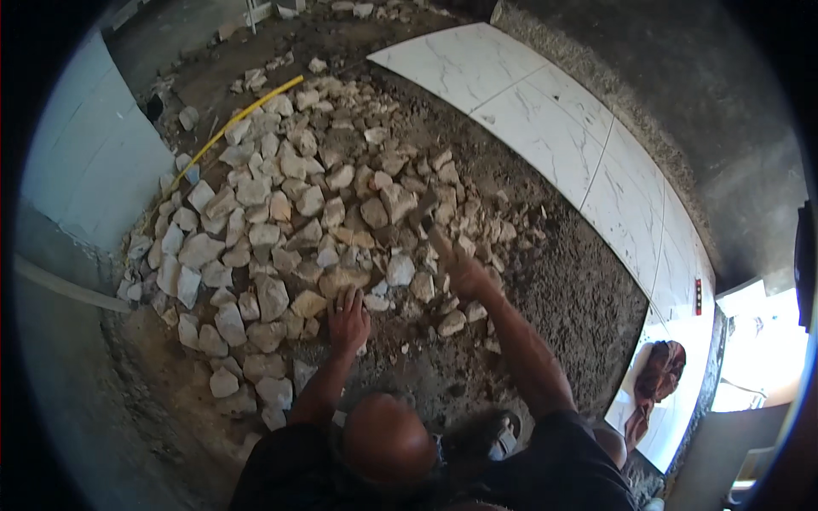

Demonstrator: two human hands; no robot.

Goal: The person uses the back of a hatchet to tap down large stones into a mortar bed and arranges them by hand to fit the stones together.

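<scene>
My right hand [467, 278] is closed round the wooden handle of a hammer [439, 238], its dark head up and to the left above the stones. Lower and further left, my left hand [348, 320] grips the near edge of a pale, rough stone [343, 281], a ring showing on one finger. Its fingertips are partly hidden against the stone. Around both hands lies a bed of broken stones [273, 298] in beige and grey, packed closely on the left and more loosely toward the right.
Dark, damp soil or mortar [571, 281] lies right of the stones. White veined tiles [545, 111] curve along the right side, with a brownish-red cloth [658, 375] on them. A yellow strip [247, 111] runs along the stones' far left, near a pale wall [94, 153].
</scene>
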